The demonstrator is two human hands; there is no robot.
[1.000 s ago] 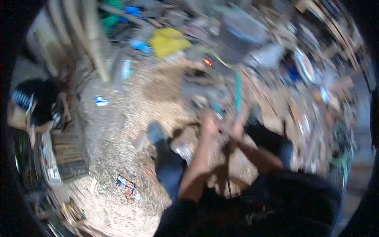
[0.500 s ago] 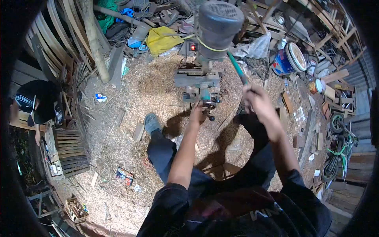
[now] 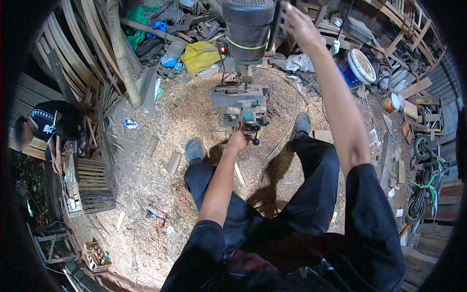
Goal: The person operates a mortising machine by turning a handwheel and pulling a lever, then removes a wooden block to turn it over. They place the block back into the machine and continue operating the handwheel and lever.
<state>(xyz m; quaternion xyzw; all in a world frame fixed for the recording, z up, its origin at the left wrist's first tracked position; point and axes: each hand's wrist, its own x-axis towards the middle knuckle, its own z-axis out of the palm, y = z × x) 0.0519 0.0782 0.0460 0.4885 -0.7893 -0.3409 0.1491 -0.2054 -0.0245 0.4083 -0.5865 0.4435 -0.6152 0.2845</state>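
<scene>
**Left hand at the handwheel, right hand up beside the motor**

I have the left hand (image 3: 238,140) low at the near side of the machine (image 3: 238,99), its fingers against the left edge of the dark handwheel (image 3: 252,126). The wheel hides part of them, so I cannot tell whether they are closed around it. A black ball knob (image 3: 256,141) sits just right of that hand, and a green metal part (image 3: 248,114) lies just beyond it.

My right hand (image 3: 301,30) is raised, well apart from the left and farther forward. It is near a dark upright bar (image 3: 275,27), but I cannot tell whether the fingers grasp it or are released. Left of this hand stands the big motor (image 3: 248,29), ringed by 1 yellow band (image 3: 250,47); a red switch light (image 3: 223,49) glows on the motor's left.

Beyond the left hand and to its left, I see a yellow sack (image 3: 200,56). Right of my right forearm is 1 blue-and-white bucket (image 3: 361,67). Wood shavings (image 3: 175,107) cover the floor around the machine, and 2 grey shoes (image 3: 194,150) flank the left hand. Far to its left, 1 person (image 3: 51,121) in black leans over slatted wood (image 3: 90,177).
</scene>
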